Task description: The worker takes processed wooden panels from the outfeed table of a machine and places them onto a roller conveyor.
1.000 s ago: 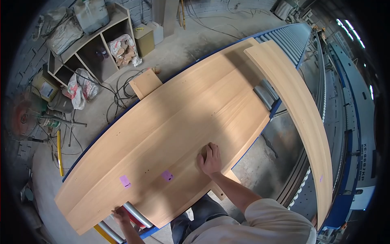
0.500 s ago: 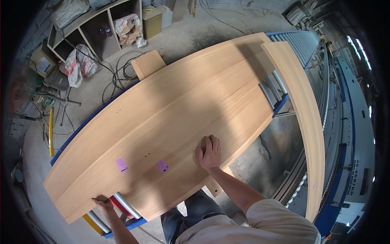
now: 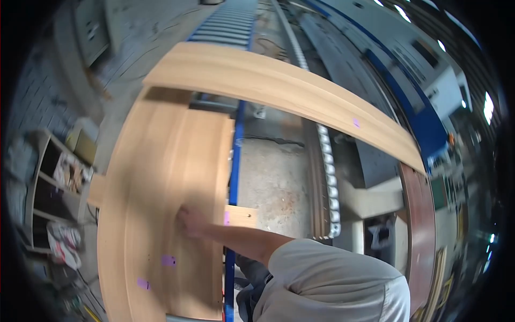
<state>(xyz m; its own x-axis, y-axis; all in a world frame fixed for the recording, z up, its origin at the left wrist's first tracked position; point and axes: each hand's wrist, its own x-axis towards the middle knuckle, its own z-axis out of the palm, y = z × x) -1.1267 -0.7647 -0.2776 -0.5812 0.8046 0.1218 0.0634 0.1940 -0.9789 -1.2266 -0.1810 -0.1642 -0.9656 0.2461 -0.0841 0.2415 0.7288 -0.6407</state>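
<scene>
Stacked light wood panels (image 3: 145, 182) lie on a blue-framed roller conveyor (image 3: 233, 177). My right hand (image 3: 191, 221) rests on the top panel near its right side, its fingers smeared by motion. Whether anything lies under that palm cannot be made out. Two purple stickers, one nearer the edge (image 3: 169, 261) and one farther left (image 3: 143, 283), mark the panel closer to me. A long light wood board (image 3: 268, 80) crosses its far end and reaches out to the right. My left hand is out of view.
A short wood piece (image 3: 244, 216) juts out from the panels' right side. Empty rollers (image 3: 222, 24) continue beyond the far end. At the right stand a reddish-brown panel (image 3: 421, 231) and a large blue-and-white machine (image 3: 413, 80). A shelf unit (image 3: 40, 201) stands at left.
The view has swung to the right, so the panels now appear on the left. My right hand still touches the top panel. My left hand, earlier at the panel's near edge, has left view.
</scene>
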